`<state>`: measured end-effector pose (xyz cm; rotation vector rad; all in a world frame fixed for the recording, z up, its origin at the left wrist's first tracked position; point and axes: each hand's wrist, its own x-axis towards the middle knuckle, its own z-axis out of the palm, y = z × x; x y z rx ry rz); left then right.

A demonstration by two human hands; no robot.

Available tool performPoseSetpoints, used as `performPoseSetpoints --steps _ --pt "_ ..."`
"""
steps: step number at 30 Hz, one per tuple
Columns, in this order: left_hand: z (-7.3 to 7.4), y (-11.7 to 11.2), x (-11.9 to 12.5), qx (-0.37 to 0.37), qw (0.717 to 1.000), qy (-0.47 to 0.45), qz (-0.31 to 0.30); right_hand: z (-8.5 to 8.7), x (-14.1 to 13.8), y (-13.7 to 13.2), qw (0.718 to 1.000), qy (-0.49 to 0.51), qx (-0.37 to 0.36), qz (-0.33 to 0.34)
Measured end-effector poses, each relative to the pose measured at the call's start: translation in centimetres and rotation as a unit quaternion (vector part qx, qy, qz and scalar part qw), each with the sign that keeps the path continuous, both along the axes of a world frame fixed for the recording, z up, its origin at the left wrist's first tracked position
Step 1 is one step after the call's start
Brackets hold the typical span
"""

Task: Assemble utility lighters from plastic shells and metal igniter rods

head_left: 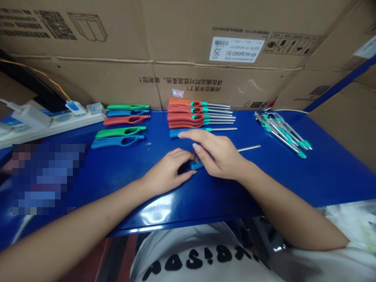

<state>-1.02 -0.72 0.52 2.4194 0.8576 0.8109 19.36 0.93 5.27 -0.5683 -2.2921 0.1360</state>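
My left hand is closed around the blue handle of a long-nosed lighter lying on the blue table. Its metal tube points right and shows beyond my right hand. That hand hovers over the handle, index finger stretched out and thumb apart from it. A small red piece shows by the thumb tip; its kind is hidden. Just beyond the index fingertip lies another blue lighter. Behind it are several stacked red and orange lighters with metal tubes.
Green, blue and red lighter handles without tubes lie at left, near small metal bits. Metal tubes with teal parts are piled at right. A white power strip is far left. A cardboard wall stands behind the table.
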Motion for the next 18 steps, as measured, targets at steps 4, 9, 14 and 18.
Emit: performPoseSetpoints --steps 4,9,14,18 --pt "-0.17 0.05 -0.03 0.006 1.0 -0.003 0.001 0.18 -0.13 -0.32 0.998 0.038 -0.039 0.024" --pt "-0.32 0.05 -0.07 0.007 1.0 -0.002 0.003 0.37 0.29 -0.21 0.994 -0.019 0.101 -0.05" --pt "-0.18 0.07 -0.03 0.004 1.0 0.001 0.002 0.55 0.41 -0.37 0.997 -0.014 0.07 -0.029" --pt "-0.12 0.08 0.01 0.01 1.0 -0.001 -0.001 0.51 -0.02 -0.49 0.998 0.039 -0.039 0.037"
